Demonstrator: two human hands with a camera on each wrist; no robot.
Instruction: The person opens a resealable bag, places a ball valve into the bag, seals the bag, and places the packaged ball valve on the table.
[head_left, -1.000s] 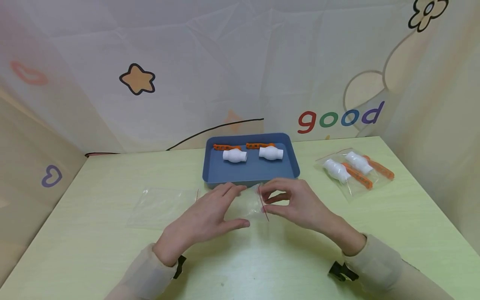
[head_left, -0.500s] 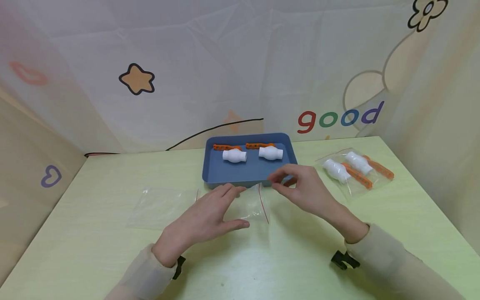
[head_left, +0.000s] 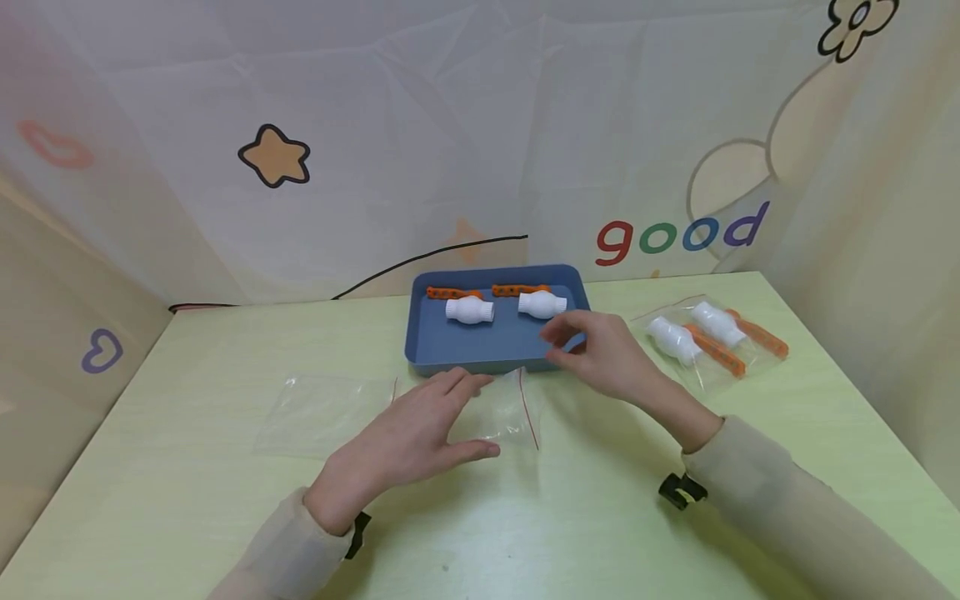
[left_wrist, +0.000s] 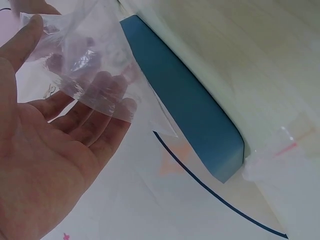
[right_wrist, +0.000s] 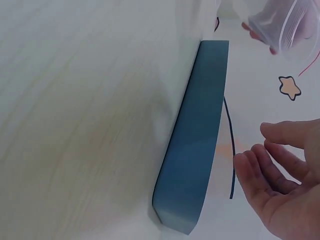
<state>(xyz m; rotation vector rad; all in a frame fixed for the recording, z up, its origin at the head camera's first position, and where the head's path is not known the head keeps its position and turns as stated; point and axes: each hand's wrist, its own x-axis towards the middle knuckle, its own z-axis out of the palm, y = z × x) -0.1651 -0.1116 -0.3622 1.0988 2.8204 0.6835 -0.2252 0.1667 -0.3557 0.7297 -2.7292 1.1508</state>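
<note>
Printed cloth: the backdrop (head_left: 375, 183) covers the upper half of the head view, with a star, a flower and the word "good".
Pale table: the table (head_left: 525, 533) fills most of the lower half.
Blue tray: the tray (head_left: 495, 343) is at the centre, near the cloth.
Left hand: this hand (head_left: 416, 429), left of the lower centre, holds the clear bag, thumb set apart from the fingers. I judge a light hold is best; a hard squeeze could close the mouth.
Right hand: this hand (head_left: 603, 350) is over the tray's lower right corner, thumb and fingers bent toward each other with a gap. I see nothing between them.
Filled plastic: the packing (head_left: 703, 385) at the right contains white and orange pieces; one bag or two, I cannot tell.
Flat bag: a second bag (head_left: 326, 412) lies at the left.
Clear bag: the held bag (head_left: 506, 412) is just below the tray, its end with the red line (head_left: 528, 408) toward the right.
White fittings: two (head_left: 468, 312) (head_left: 542, 305) in the tray. Their ribbed ends should slip less in the fingers.
Orange strips: two (head_left: 453, 294) (head_left: 521, 291) behind the fittings; a careful pinch should avoid pushing them.
</note>
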